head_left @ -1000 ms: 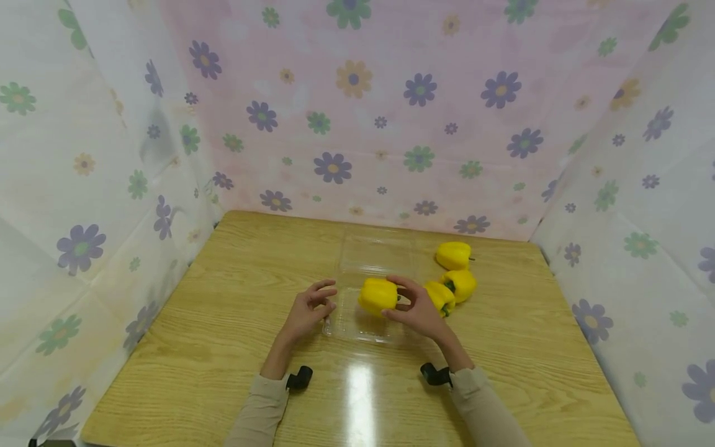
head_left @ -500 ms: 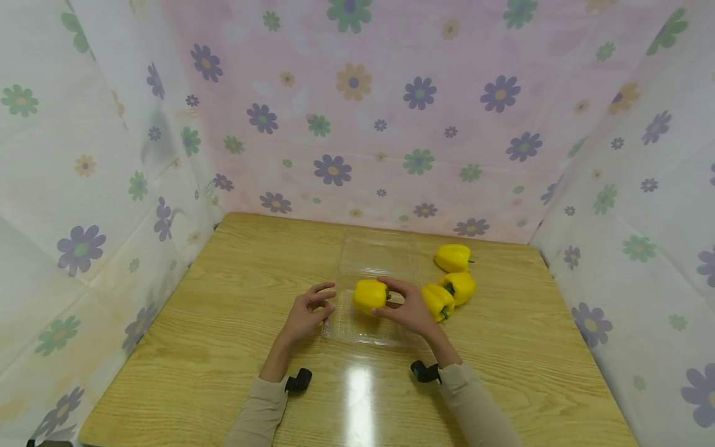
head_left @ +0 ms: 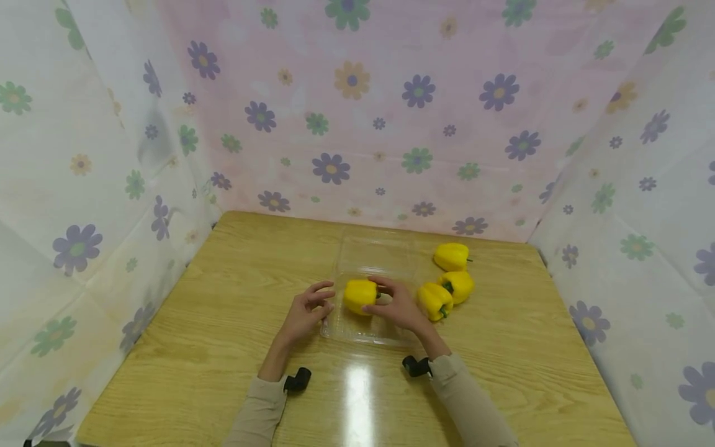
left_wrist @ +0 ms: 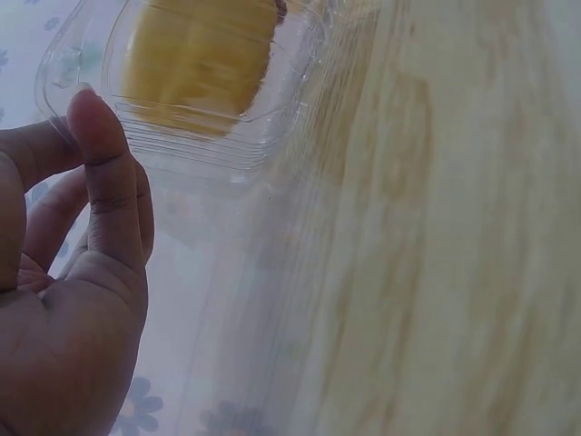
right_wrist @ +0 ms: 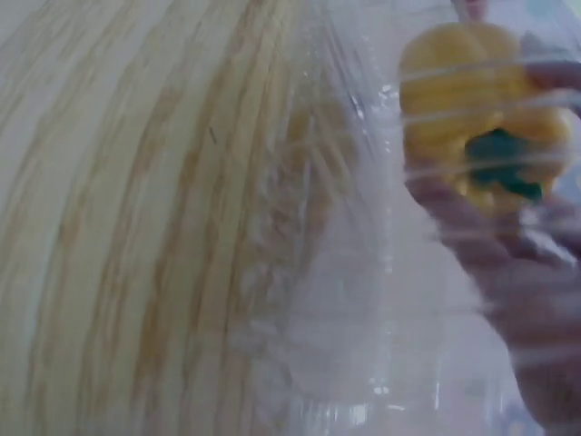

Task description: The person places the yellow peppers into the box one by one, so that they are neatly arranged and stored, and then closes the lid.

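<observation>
The peppers [head_left: 359, 297] are yellow, the sleeves [head_left: 472, 400] beige, the table [head_left: 525, 347] wood-grained tan, the backdrop [head_left: 385, 74] flowered pink.

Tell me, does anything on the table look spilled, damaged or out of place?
Nothing stands out: the right hand grips a yellow pepper at the clear container; three other peppers lie nearby; no spill or damage shows.

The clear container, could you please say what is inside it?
Inside the container is a yellow pepper, gripped by the right hand; both hide part of its floor.
</observation>
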Demonstrator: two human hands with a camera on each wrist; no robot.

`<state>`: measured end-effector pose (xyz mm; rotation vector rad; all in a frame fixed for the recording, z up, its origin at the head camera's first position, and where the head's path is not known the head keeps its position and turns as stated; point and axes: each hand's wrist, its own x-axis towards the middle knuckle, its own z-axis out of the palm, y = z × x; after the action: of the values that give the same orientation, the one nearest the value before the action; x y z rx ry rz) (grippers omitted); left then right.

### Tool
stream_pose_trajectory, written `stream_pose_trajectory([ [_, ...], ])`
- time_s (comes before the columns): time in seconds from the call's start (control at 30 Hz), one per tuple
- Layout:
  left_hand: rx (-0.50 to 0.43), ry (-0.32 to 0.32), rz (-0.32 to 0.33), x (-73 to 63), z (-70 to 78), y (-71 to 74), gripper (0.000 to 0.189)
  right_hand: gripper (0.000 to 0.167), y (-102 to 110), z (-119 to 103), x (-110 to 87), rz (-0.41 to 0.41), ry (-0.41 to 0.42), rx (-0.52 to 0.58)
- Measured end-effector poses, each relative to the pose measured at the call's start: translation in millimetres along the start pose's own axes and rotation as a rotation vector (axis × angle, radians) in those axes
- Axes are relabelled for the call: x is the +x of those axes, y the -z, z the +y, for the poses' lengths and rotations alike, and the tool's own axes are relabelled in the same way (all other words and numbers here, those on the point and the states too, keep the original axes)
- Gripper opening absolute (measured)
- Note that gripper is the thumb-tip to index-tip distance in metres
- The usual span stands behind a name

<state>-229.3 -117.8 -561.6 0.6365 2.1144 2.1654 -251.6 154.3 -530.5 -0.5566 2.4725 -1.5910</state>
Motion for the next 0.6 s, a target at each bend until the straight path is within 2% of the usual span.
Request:
stream_pose_trajectory([
  [0.3,0.014,0.032,0.009,0.4,3.1,-1.0,0.032,0.067,-9,-5,5.3,0.009,-0.079,0.037],
  [0.6,0.014,0.049,0.015,-1.0,4.0,-1.8,0.033,0.064,-14,-3,5.2,0.020,-0.034,0.042],
])
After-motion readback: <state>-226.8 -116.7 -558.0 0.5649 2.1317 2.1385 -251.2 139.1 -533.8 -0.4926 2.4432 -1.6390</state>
